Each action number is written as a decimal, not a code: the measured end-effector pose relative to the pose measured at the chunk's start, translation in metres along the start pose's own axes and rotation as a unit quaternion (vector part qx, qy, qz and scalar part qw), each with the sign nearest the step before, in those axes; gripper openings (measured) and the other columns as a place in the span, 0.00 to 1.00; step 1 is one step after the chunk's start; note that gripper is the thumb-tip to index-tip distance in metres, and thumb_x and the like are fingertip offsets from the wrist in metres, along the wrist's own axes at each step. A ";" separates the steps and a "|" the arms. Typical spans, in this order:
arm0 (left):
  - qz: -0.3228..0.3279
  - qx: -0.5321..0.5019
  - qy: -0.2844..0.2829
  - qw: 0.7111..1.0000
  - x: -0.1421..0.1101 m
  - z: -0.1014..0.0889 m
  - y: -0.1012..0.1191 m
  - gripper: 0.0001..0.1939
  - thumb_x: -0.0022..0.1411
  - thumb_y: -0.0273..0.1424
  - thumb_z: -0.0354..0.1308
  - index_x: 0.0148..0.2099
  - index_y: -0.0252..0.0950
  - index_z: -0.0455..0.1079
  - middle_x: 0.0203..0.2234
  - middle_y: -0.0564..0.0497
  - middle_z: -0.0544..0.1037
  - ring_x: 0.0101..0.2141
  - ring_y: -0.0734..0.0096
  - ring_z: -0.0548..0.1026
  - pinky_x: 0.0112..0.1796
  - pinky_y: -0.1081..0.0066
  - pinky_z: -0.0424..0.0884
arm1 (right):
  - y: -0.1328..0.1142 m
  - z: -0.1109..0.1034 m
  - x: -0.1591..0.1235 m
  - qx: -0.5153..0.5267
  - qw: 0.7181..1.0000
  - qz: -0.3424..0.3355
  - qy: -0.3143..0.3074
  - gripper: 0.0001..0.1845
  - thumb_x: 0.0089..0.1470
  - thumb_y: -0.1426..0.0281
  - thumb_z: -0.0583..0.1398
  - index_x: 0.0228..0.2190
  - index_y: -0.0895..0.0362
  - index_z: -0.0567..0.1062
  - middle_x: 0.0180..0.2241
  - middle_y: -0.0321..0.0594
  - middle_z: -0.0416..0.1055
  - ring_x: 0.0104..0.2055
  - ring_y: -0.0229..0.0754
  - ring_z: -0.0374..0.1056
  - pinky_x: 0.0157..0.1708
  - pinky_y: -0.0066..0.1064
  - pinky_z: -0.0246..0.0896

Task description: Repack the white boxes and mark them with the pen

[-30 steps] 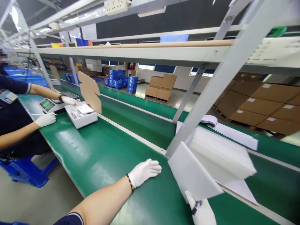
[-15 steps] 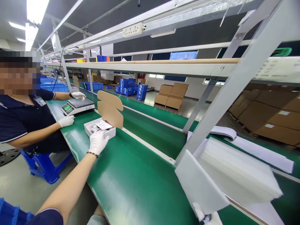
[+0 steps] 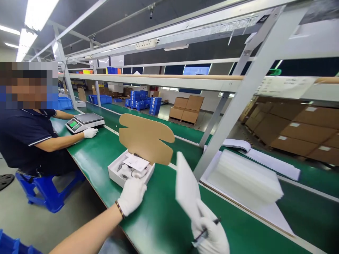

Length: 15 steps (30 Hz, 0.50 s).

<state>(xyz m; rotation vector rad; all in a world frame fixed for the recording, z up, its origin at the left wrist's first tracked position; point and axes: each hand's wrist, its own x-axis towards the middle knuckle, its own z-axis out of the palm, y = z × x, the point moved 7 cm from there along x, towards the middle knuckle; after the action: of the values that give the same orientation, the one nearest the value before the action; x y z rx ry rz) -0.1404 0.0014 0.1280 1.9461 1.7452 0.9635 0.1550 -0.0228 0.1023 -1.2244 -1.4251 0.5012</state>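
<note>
My gloved left hand [image 3: 132, 195] is closed on the near wall of an open white box [image 3: 116, 173]. Its brown cardboard lid [image 3: 145, 143] stands raised at the back. Inside the box lie a folded white paper [image 3: 136, 163] and white parts with a cable that I cannot make out well. To the right, my gloved right hand [image 3: 210, 229] grips a thin white foam sheet [image 3: 186, 187], held tilted above the green bench. A slim dark pen-like thing [image 3: 203, 233] also sits among the fingers of that hand.
A stack of white foam sheets [image 3: 246, 180] lies right, behind a slanted metal post [image 3: 238, 95]. Further left, a co-worker sits by a digital scale [image 3: 86, 121], one gloved hand [image 3: 90, 133] at its near side. A shelf [image 3: 185, 81] runs above the green bench [image 3: 159, 218].
The foam sheet has come leftward off the stack area in my right hand, toward the box. The box and my left hand appear nearer. The co-worker's far hand has left the scale's top.
</note>
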 end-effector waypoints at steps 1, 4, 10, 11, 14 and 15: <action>0.034 -0.055 -0.030 0.997 -0.018 0.009 0.024 0.27 0.64 0.36 0.52 0.64 0.37 0.64 0.48 0.38 0.74 0.51 0.43 0.67 0.57 0.53 0.56 | -0.020 0.006 -0.005 -0.012 0.999 -0.041 -0.023 0.15 0.58 0.59 0.54 0.40 0.53 0.76 0.34 0.47 0.76 0.33 0.52 0.72 0.34 0.43 0.71; 0.121 -0.122 -0.173 0.970 -0.064 0.016 0.082 0.18 0.66 0.38 0.53 0.54 0.42 0.73 0.46 0.45 0.77 0.48 0.50 0.71 0.53 0.61 0.62 | -0.079 0.018 -0.020 -0.136 0.960 -0.231 -0.084 0.11 0.54 0.73 0.55 0.35 0.54 0.77 0.46 0.48 0.73 0.47 0.56 0.69 0.45 0.45 0.68; 0.079 -0.034 -0.134 0.987 -0.033 -0.017 0.075 0.27 0.69 0.48 0.41 0.43 0.37 0.77 0.38 0.47 0.80 0.40 0.59 0.75 0.45 0.64 0.70 | -0.082 0.036 -0.026 -0.398 0.848 -0.240 -0.255 0.19 0.46 0.85 0.56 0.39 0.63 0.78 0.41 0.58 0.71 0.41 0.56 0.68 0.40 0.43 0.69; 0.105 0.007 -0.122 0.987 -0.020 -0.012 0.072 0.26 0.68 0.48 0.45 0.51 0.37 0.74 0.49 0.45 0.76 0.49 0.55 0.72 0.52 0.60 0.67 | -0.075 0.037 -0.026 -0.395 0.849 -0.195 -0.293 0.19 0.46 0.84 0.57 0.41 0.63 0.77 0.43 0.57 0.70 0.44 0.57 0.67 0.44 0.44 0.68; 0.170 0.105 -0.194 0.960 0.007 0.027 0.065 0.32 0.63 0.48 0.54 0.64 0.38 0.62 0.65 0.44 0.57 0.64 0.44 0.53 0.61 0.49 0.55 | -0.059 0.034 -0.023 -0.336 0.873 -0.080 -0.345 0.27 0.48 0.76 0.63 0.52 0.64 0.72 0.50 0.56 0.65 0.51 0.58 0.61 0.52 0.45 0.62; 0.179 0.113 -0.216 0.953 0.013 0.040 0.063 0.33 0.64 0.47 0.53 0.66 0.38 0.59 0.67 0.44 0.53 0.65 0.44 0.49 0.62 0.48 0.54 | -0.056 0.033 -0.021 -0.318 0.882 -0.058 -0.342 0.32 0.47 0.72 0.65 0.55 0.64 0.69 0.51 0.56 0.63 0.53 0.58 0.59 0.54 0.45 0.60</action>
<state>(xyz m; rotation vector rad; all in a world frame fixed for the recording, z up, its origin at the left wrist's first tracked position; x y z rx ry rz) -0.0668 0.0094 0.1449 2.4506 1.3258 0.3951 0.1000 -0.0507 0.1312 -1.5340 -2.3879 0.4063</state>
